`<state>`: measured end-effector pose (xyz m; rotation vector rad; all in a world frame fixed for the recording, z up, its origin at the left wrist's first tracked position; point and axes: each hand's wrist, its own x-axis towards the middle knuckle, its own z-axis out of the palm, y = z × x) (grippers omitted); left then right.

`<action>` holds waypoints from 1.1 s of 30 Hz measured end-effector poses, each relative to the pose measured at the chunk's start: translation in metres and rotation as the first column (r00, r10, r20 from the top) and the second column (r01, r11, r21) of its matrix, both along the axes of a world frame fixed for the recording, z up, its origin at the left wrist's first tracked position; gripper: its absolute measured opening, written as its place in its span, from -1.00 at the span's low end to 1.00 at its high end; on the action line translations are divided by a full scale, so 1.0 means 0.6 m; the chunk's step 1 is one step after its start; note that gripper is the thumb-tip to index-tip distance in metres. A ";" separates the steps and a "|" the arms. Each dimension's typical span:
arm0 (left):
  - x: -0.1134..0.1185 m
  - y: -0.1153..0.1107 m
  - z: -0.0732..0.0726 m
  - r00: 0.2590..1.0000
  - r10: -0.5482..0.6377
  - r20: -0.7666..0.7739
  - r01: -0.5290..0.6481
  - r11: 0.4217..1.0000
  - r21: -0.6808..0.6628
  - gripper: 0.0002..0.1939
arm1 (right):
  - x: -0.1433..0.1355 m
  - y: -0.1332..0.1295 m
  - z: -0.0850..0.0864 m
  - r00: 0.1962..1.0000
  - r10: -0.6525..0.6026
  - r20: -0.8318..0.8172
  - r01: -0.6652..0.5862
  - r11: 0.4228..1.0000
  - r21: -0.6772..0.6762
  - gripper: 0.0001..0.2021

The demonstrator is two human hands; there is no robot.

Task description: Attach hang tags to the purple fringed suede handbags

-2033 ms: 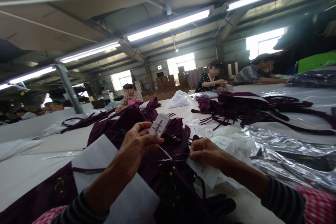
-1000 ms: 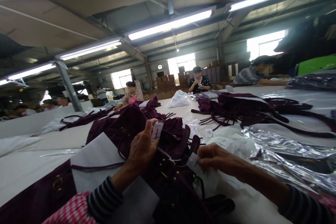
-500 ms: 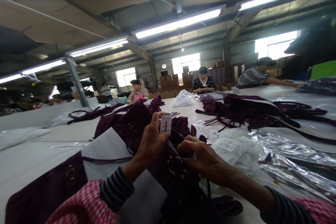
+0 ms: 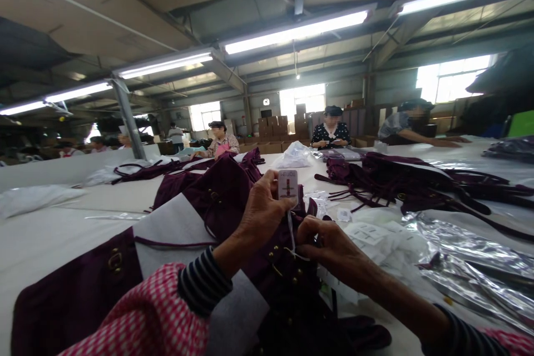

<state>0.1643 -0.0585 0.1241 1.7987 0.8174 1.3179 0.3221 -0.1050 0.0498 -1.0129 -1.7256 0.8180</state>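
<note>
Between thumb and fingers, my left hand [image 4: 262, 208] holds up a small pale tag [image 4: 287, 185] with a reddish cross-shaped mark. A white string [image 4: 291, 232] hangs from the tag down to the dark purple bag [image 4: 267, 267]. My right hand [image 4: 329, 242] is pinched at the loose end of that string, just above the bag's brass fittings; its fingertips partly hide what they grip. White paper sheets [image 4: 173, 233] lie against the purple fabric on the left.
More purple bags [image 4: 396, 178] with long straps lie at the right. Clear plastic bags [image 4: 479, 256] and white labels [image 4: 367, 232] are near my right forearm. Several people sit or stand beyond the white table [image 4: 50, 239].
The tag and my left hand have moved right and slightly up in view, and more string shows below the tag. My right hand has shifted slightly right.
</note>
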 end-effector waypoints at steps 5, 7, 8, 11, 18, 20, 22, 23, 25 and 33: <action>0.012 -0.010 0.009 0.998 -0.039 0.041 0.041 0.997 -0.061 -0.68 | 0.002 0.006 0.003 0.992 0.029 -0.122 -0.043 0.993 -0.111 -0.94; 0.018 -0.016 0.010 0.995 -0.087 0.054 0.092 0.991 -0.095 -0.69 | 0.001 0.009 0.002 0.989 0.056 -0.138 -0.076 0.988 -0.138 -0.91; 0.021 -0.019 0.009 0.992 -0.111 0.058 0.117 0.987 -0.106 -0.69 | 0.000 0.010 0.000 0.989 0.066 -0.136 -0.085 0.986 -0.140 -0.91; 0.029 -0.027 0.008 0.988 -0.142 0.057 0.148 0.981 -0.123 -0.71 | -0.007 0.014 -0.007 0.992 0.060 -0.110 -0.071 0.992 -0.100 -0.89; 0.028 -0.039 0.014 0.982 -0.149 0.120 0.174 0.957 -0.234 -0.70 | -0.016 0.009 -0.008 0.999 -0.036 0.038 0.035 0.999 0.027 -0.90; 0.023 -0.038 0.014 0.981 -0.150 0.124 0.178 0.949 -0.260 -0.68 | -0.013 0.009 -0.006 0.994 -0.069 0.086 0.064 0.996 0.055 -0.91; 0.019 -0.035 0.013 0.981 -0.147 0.128 0.178 0.943 -0.281 -0.66 | -0.009 0.013 -0.006 0.991 -0.087 0.098 0.081 0.995 0.064 -0.92; 0.017 -0.034 0.013 0.980 -0.147 0.133 0.181 0.940 -0.289 -0.65 | -0.007 0.015 -0.006 0.993 -0.084 0.087 0.079 0.995 0.063 -0.94; 0.015 -0.032 0.014 0.977 -0.152 0.151 0.193 0.931 -0.309 -0.64 | -0.006 0.021 -0.006 0.997 -0.063 0.042 0.061 0.997 0.044 -0.94; -0.002 -0.027 0.024 0.977 -0.121 0.175 0.182 0.901 -0.393 -0.69 | 0.013 0.001 -0.008 0.999 -0.022 0.038 0.024 0.998 -0.057 -0.83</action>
